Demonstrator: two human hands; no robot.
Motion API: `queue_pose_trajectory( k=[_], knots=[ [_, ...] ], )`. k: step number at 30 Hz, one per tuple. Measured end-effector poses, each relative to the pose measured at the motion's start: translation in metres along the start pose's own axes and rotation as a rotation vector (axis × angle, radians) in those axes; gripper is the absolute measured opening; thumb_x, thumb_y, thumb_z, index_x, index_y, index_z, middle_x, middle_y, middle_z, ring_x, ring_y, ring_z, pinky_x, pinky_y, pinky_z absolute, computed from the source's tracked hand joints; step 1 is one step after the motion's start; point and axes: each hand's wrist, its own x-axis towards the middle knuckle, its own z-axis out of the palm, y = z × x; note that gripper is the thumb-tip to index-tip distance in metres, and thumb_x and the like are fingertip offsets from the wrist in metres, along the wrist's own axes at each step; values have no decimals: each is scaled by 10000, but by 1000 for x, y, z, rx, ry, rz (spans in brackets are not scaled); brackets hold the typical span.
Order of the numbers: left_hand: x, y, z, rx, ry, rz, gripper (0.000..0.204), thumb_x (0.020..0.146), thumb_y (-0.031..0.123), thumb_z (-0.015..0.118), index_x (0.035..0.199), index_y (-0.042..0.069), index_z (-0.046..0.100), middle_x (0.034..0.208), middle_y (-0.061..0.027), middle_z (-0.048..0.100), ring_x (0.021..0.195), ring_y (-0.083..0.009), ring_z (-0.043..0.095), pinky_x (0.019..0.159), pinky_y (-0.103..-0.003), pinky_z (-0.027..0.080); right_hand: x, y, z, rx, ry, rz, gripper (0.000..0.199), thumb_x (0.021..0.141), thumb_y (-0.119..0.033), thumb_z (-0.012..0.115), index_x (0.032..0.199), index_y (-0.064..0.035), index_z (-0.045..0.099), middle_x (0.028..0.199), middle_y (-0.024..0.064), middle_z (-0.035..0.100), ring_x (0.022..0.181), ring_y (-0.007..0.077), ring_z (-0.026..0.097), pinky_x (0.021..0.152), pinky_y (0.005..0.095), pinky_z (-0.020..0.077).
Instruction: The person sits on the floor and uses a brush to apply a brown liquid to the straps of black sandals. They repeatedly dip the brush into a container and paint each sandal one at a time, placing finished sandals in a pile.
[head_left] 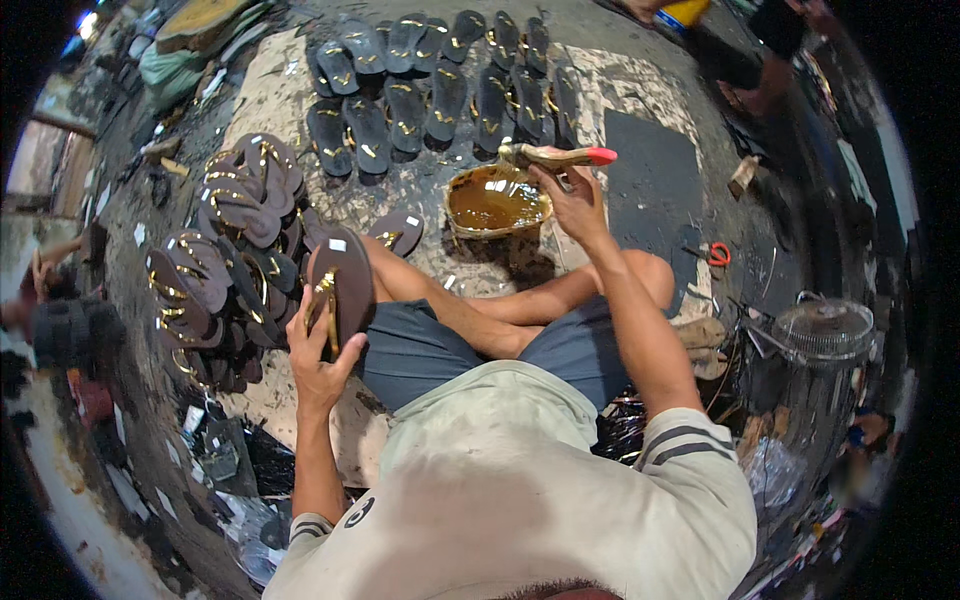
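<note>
Above a tub (472, 234) of glossy amber liquid (488, 208), pinching a slim, red-tipped wooden brush (560, 156) in the right hand (574, 202), perhaps against the far rim, hard to tell. Farther left, holding a smooth brown oval sandal (352, 285) with a shiny gold strap (326, 290), clasped between thumb and fingers of the left hand (322, 355). Facing rows of flat dark sandals (405, 110) and a loose brown heap (252, 212).

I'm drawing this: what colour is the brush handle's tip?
The brush handle's tip is red, in the head view.
</note>
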Motion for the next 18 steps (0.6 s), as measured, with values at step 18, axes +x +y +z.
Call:
queue_pose_trajectory(
  k=[18],
  knots=[
    [98, 94, 72, -2211, -410, -306, 592, 1025, 522, 390, 1369, 52, 500, 1287, -154, 607, 1146, -280, 601, 1049, -416, 455, -37, -200, 29, 427, -81, -74, 254, 870, -82, 694, 1119, -53, 652, 1102, 128, 628, 1045, 321, 595, 949, 414, 439]
  ],
)
